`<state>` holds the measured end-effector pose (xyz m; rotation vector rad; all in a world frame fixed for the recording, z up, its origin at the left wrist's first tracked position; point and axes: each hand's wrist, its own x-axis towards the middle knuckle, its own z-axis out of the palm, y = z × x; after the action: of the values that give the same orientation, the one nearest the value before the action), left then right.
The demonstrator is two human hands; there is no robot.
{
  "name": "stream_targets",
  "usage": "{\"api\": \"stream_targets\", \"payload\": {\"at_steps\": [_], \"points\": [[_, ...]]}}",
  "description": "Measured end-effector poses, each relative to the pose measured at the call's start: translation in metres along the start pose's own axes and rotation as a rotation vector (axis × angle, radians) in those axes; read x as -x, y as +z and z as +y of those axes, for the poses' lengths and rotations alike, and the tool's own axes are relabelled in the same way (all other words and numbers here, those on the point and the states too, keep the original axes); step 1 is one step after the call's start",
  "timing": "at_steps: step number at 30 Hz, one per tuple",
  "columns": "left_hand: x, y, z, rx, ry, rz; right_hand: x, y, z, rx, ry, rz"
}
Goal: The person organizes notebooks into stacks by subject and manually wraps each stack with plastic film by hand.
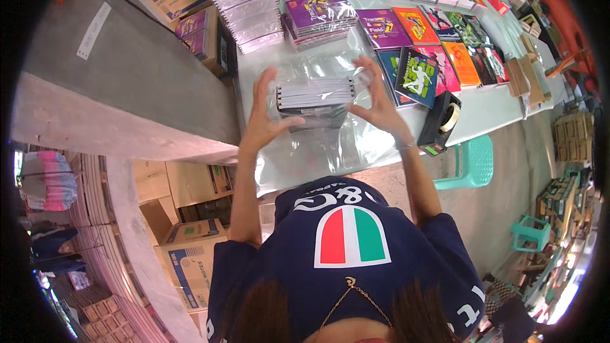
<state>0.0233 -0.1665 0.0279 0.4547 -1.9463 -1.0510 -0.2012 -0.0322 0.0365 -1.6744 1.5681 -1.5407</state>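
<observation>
A stack of spiral notebooks (316, 94) stands in front of me on the table, its white page edges facing up and clear plastic around it. On its left side is my left hand (264, 117), fingers stretched apart and thumb reaching the dark lower front of the stack. My right hand (381, 105) is spread on the other side, with its thumb near the right front corner. Neither hand is closed round the stack; whether the fingertips touch the plastic is hard to tell.
Wrapped notebooks (238, 0) and a purple-topped notebook pile (321, 13) stand behind. Colourful notebooks (416, 79) lie in rows to the right, beside a black tape dispenser (440, 124). A grey wall ledge (140, 70) borders the left. A green stool (473, 162) stands below the table.
</observation>
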Motion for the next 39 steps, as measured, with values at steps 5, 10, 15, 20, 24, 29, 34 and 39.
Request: {"api": "stream_targets", "payload": {"at_steps": [5, 10, 15, 20, 24, 29, 34, 39], "points": [[-0.051, -0.027, 0.060, -0.582, 0.272, -0.327, -0.042, -0.036, -0.065, 0.676, -0.312, -0.256], [-0.063, -0.044, 0.107, -0.385, 0.166, -0.099, -0.055, -0.063, -0.097, 0.234, -0.226, 0.067], [-0.042, -0.046, 0.074, -0.634, 0.105, -0.141, -0.038, -0.057, -0.066, 0.435, -0.194, 0.030], [-0.021, -0.027, 0.050, -0.389, 0.068, 0.255, -0.018, -0.055, -0.020, 0.346, -0.050, 0.060], [0.026, -0.013, -0.002, -0.037, -0.060, 0.384, 0.027, -0.028, 0.036, 0.032, 0.071, 0.268], [0.042, 0.036, -0.035, -0.003, -0.182, 0.452, 0.050, 0.005, 0.050, 0.095, 0.079, 0.155], [0.028, 0.038, -0.022, -0.251, -0.078, 0.324, 0.028, 0.020, 0.041, 0.286, -0.093, 0.029], [0.024, 0.030, -0.022, -0.281, -0.030, 0.272, 0.028, 0.017, 0.040, 0.235, -0.010, 0.136]]}}
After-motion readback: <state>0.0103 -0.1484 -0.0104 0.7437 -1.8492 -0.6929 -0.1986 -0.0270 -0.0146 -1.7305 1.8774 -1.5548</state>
